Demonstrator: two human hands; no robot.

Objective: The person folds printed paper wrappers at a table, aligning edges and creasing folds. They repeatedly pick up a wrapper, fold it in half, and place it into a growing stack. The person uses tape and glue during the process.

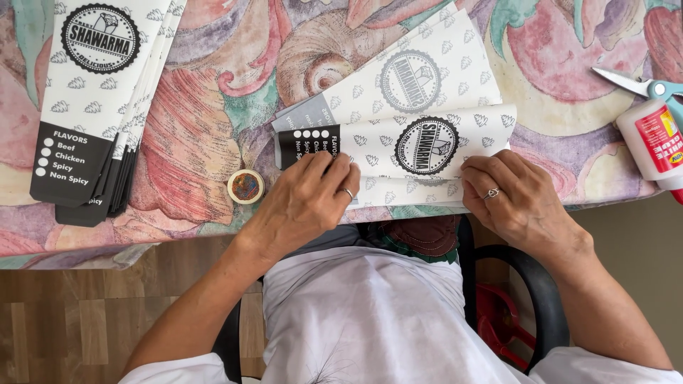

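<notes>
A white printed paper sleeve (398,146) with a round black emblem and a black end lies folded near the table's front edge. A second flat sleeve (427,64) lies fanned out under it. My left hand (313,195) presses flat on the folded sleeve's black end, fingers together, with a ring on one finger. Resting on the sleeve's right part is my right hand (509,195), which also wears a ring and pushes the fold down. Neither hand is closed around anything.
A stack of the same flat sleeves (96,92) lies at the left on the flowered tablecloth (206,121). A small roll of tape (246,186) sits by my left hand. Scissors (644,87) and a white glue bottle (651,142) lie far right. Below is a chair armrest (530,284).
</notes>
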